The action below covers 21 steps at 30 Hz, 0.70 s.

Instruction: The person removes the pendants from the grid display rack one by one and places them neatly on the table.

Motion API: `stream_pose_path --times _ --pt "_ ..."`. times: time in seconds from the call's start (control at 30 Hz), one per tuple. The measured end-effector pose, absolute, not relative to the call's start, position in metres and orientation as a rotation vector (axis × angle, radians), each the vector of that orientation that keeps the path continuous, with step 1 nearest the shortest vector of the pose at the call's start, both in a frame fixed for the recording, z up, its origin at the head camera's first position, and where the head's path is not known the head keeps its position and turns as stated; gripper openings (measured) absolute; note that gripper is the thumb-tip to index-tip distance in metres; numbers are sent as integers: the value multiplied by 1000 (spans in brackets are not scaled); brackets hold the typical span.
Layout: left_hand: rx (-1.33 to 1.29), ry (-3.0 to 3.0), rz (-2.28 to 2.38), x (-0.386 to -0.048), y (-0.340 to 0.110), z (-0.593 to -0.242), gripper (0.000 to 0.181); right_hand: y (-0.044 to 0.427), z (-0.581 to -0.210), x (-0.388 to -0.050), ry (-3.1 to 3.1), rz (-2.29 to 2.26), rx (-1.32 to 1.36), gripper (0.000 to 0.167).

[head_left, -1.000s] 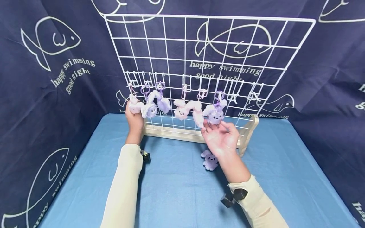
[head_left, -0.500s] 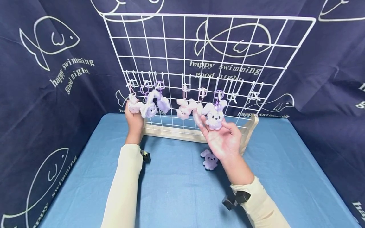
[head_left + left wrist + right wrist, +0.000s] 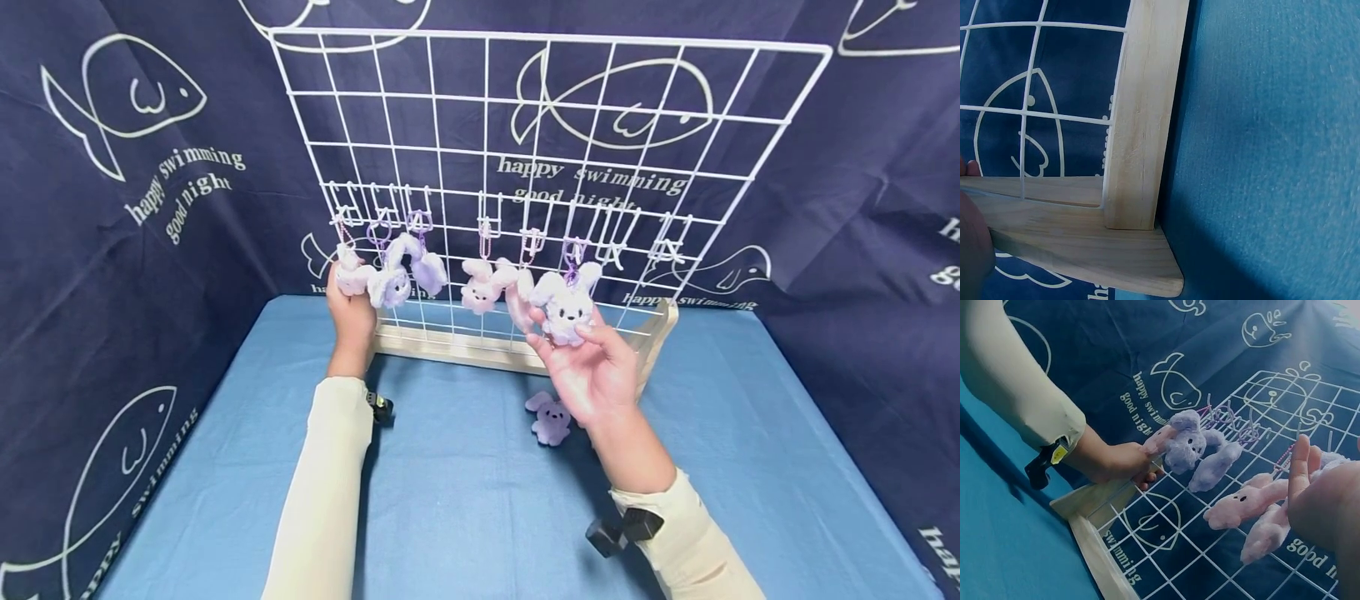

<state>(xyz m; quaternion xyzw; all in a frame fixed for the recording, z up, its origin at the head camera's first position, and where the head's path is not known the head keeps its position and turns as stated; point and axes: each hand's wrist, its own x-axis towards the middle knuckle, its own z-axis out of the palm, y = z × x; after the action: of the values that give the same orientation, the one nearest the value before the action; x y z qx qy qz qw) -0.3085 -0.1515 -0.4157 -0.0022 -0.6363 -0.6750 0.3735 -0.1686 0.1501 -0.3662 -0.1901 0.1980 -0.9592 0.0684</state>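
Observation:
My right hand [image 3: 592, 367] holds a pale purple plush bunny keychain [image 3: 567, 312], thumb at its front and fingers behind and below. Its purple ring [image 3: 574, 250] is up at a hook on the white wire grid [image 3: 487, 154]. At the far left my left hand [image 3: 352, 321] grips the wooden end piece [image 3: 1054, 234] of the grid's stand, partly behind a hanging pink bunny keychain [image 3: 351, 273]. In the right wrist view, pink bunny keychains [image 3: 1235, 509] and a purple one [image 3: 1186, 450] hang between the hands. Another purple bunny [image 3: 551, 421] lies on the table below my right hand.
Bare white hooks [image 3: 611, 250] stick out on the right part of the grid. The stand's wooden base bar [image 3: 457, 350] runs along the back of the blue table [image 3: 457, 500]. Dark fish-print cloth [image 3: 135, 275] surrounds it on three sides.
The purple bunny at my right hand has tilted up and forward, its face now toward the camera, and my thumb has come onto its front. My left hand stays in place.

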Motion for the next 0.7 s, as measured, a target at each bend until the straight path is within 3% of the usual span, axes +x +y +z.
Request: stream_pose_path --times 0.7 --pt "-37 -1623 -1737 -308 -152 -415 25 147 -351 -155 864 -2900 -522 34"
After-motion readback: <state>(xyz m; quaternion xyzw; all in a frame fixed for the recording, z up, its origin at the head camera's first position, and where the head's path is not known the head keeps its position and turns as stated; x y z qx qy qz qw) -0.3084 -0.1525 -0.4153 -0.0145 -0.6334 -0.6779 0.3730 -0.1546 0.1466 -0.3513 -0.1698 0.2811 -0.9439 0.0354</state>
